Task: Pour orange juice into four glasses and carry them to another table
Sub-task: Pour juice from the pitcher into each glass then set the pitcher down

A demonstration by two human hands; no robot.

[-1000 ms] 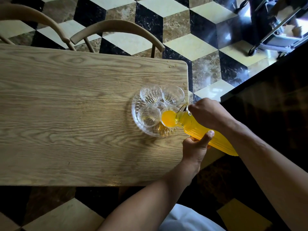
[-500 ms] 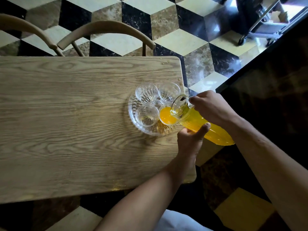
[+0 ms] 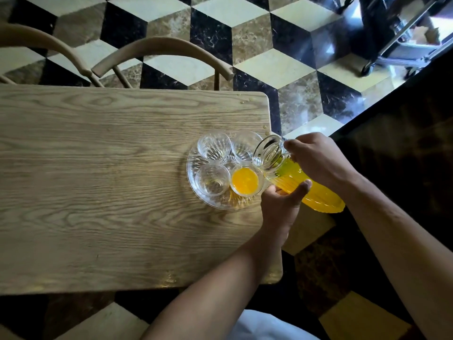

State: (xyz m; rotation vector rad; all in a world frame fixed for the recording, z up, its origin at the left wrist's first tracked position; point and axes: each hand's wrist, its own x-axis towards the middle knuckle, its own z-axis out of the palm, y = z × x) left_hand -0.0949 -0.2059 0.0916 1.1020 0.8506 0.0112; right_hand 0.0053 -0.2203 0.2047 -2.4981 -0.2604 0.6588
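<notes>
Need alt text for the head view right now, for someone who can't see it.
Both hands hold a tilted glass pitcher of orange juice over four glasses on a glass plate on a wooden table. One glass holds juice; three are empty.

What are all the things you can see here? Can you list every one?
full glass: 1, clear with orange juice, on the tray, near right spot
empty glasses: 3, clear, on the tray
tray: 1, clear cut glass, round, on the table near its right end
jug: 1, clear ribbed glass with orange juice, tilted, mouth over the tray's right side
table: 1, light wood
juice drops: a few, on the table by its far right corner
chairs: 2, tan wood backs, beyond the table
floor: black, cream and brown cube pattern tiles
cart: 1, metal on wheels, top right
left hand: holds the jug from below
right hand: grips the jug near its mouth
</notes>
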